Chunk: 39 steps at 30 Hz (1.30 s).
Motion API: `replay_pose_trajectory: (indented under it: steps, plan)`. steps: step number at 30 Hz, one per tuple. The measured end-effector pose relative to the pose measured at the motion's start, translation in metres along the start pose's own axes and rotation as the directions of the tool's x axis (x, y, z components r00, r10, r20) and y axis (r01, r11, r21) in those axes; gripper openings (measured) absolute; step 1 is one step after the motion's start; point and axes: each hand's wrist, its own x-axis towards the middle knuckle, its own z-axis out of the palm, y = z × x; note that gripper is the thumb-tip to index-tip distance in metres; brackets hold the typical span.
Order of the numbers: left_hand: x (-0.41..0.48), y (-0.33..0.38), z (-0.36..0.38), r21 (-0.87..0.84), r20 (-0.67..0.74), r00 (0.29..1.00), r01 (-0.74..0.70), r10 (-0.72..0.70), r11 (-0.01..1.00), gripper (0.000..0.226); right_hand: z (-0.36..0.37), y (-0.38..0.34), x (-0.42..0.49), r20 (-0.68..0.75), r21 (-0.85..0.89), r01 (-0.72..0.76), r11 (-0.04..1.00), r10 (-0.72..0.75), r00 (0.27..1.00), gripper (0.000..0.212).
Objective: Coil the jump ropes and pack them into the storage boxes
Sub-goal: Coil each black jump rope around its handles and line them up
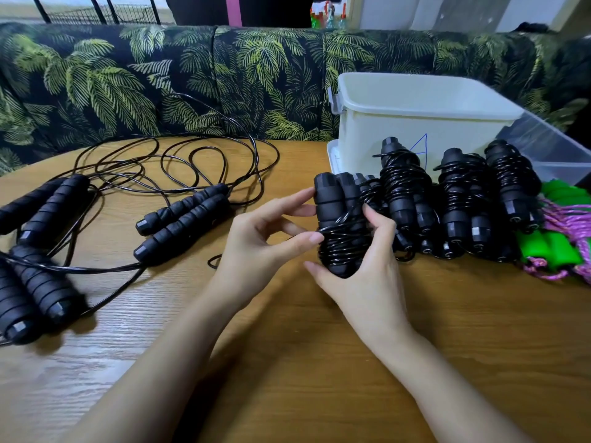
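- Jump rope bundle [342, 225], two black handles side by side with cord wound round them, sits mid-frame, upright over the wooden table [319, 362].
- Right hand [361, 276]: fingers and thumb curled round the bundle's lower half, clamped on it.
- Left hand [265, 241]: fingers apart and fairly straight; index tip touches the upper handle, thumb tip presses the wound cord.
- Row of wound black bundles [463, 203] at 3 o'clock, packed against each other.
- White storage box [415, 110] at 1 o'clock, behind the row; clear box [563, 155] at 2 o'clock.
- Loose black ropes [182, 215] sprawl uncoiled at 9 o'clock.
- Green-handled rope [553, 247], pink cord, far 3 o'clock.
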Motion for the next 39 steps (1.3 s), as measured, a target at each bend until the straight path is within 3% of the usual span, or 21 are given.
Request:
replay_pose_trajectory:
  steps: [5, 10, 15, 18, 21, 26, 31, 34, 39]
  plan:
    - [0.0022, -0.0001, -0.0008, -0.039, -0.045, 0.999, -0.012, 0.010, 0.999, 0.047, -0.0009, -0.0028, 0.0012, -0.003, 0.222, -0.019, 0.975, 0.020, 1.000, 0.083]
    - [0.0036, -0.0014, -0.0039, -0.116, -0.095, 0.995, 0.025, -0.036, 0.993, 0.047, -0.0019, -0.0062, -0.0002, 0.060, 0.349, -0.030, 0.937, 0.009, 0.998, 0.080]
    - [0.0054, -0.0019, -0.0064, -0.154, -0.002, 0.987, 0.161, -0.163, 0.975, 0.058, -0.0024, -0.0051, 0.0001, 0.101, 0.408, -0.031, 0.913, -0.012, 0.995, 0.078]
    - [0.0052, -0.0036, -0.0103, -0.186, 0.126, 0.965, 0.252, -0.231, 0.950, 0.062, -0.0005, -0.0027, -0.0008, 0.095, 0.380, 0.002, 0.925, -0.041, 0.995, 0.079]
    - [0.0046, -0.0029, -0.0099, -0.189, 0.152, 0.958, 0.271, -0.245, 0.944, 0.061, -0.0008, -0.0034, 0.0001, 0.085, 0.363, 0.017, 0.932, -0.051, 0.995, 0.077]
    - [0.0053, -0.0033, -0.0092, -0.165, 0.082, 0.967, 0.252, -0.242, 0.953, 0.074, -0.0042, -0.0053, -0.0002, 0.094, 0.413, 0.045, 0.909, -0.092, 0.991, 0.076]
    - [0.0026, -0.0017, -0.0028, -0.072, -0.012, 0.982, 0.189, -0.190, 0.979, 0.058, -0.0004, -0.0030, -0.0026, 0.102, 0.283, 0.153, 0.947, -0.189, 0.977, 0.083]
    - [0.0011, -0.0003, -0.0016, -0.016, -0.002, 0.985, 0.171, -0.171, 0.985, 0.049, -0.0002, -0.0002, -0.0009, 0.082, 0.266, 0.174, 0.948, -0.202, 0.976, 0.080]
    - [0.0010, 0.0018, -0.0053, -0.047, 0.049, 0.983, 0.177, -0.175, 0.983, 0.056, -0.0030, 0.0008, 0.0010, 0.089, 0.279, 0.181, 0.943, -0.213, 0.973, 0.081]
